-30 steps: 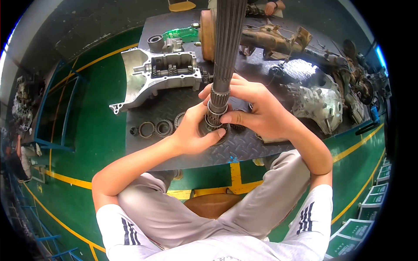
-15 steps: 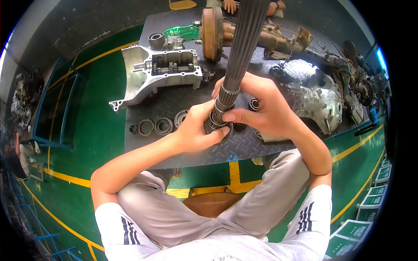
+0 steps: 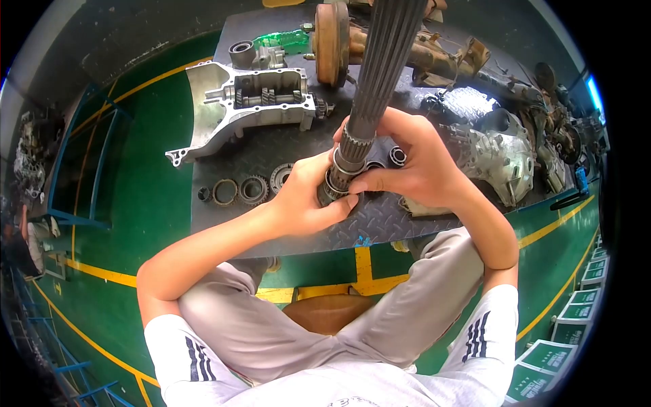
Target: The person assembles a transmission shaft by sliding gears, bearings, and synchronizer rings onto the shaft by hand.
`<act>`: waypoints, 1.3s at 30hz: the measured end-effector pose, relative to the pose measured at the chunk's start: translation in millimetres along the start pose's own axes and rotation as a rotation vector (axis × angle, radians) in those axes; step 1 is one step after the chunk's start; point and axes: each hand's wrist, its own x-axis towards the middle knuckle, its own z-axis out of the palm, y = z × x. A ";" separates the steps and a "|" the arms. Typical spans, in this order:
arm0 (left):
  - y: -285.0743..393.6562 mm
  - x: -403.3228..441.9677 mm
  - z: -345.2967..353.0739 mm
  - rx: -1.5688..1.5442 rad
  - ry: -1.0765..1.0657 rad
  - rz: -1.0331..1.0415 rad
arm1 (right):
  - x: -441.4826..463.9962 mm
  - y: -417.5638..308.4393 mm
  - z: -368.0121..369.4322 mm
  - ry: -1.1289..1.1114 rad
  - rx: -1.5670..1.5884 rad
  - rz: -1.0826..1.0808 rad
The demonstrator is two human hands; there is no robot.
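A long splined metal shaft (image 3: 383, 71) stands tilted in front of me, its upper part running out of the top of the view. My left hand (image 3: 312, 200) is closed around its lower end, with the thumb across the front. Higher up, my right hand (image 3: 417, 159) curls around the shaft, its thumb pressed near a metal ring (image 3: 350, 159) on it. Part of the shaft's bottom end is hidden by my left fingers. Just beside my right hand, a small bearing (image 3: 398, 156) lies on the bench.
On the dark tread-plate bench (image 3: 325, 239) lie several rings and bearings (image 3: 253, 190), an open gearbox housing (image 3: 268, 115) with gears inside, and a rusty brake drum (image 3: 331, 44) on an axle. To the right sits another aluminium housing (image 3: 502, 159). Green boxes (image 3: 539, 370) line the floor.
The view has shifted slightly, so the bench parts appear a little higher. Both hands keep their hold on the shaft. The other person's hands at the far edge are now mostly out of view.
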 end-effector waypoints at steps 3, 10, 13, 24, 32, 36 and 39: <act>-0.1 0.3 -1.1 -0.018 -0.020 -0.064 | -2.4 3.7 9.2 0.030 -0.094 0.018; -0.7 1.7 -2.6 -0.086 -0.025 -0.051 | -3.5 -0.6 6.6 0.025 0.226 0.068; 5.4 1.7 -4.7 -0.037 -0.029 -0.057 | -2.6 4.0 4.2 0.066 0.131 0.032; 16.3 6.3 -8.5 0.088 -0.003 -0.030 | -3.1 10.5 10.7 0.151 0.279 -0.031; 39.2 14.7 -7.4 0.028 0.021 -0.116 | -4.4 10.7 9.7 0.126 0.064 -0.072; 29.7 13.5 -4.9 -0.080 0.031 -0.115 | -2.4 10.8 7.1 0.100 0.488 0.075; 26.5 14.1 -2.4 -0.098 0.070 -0.084 | -2.6 18.5 1.0 -0.035 0.425 0.134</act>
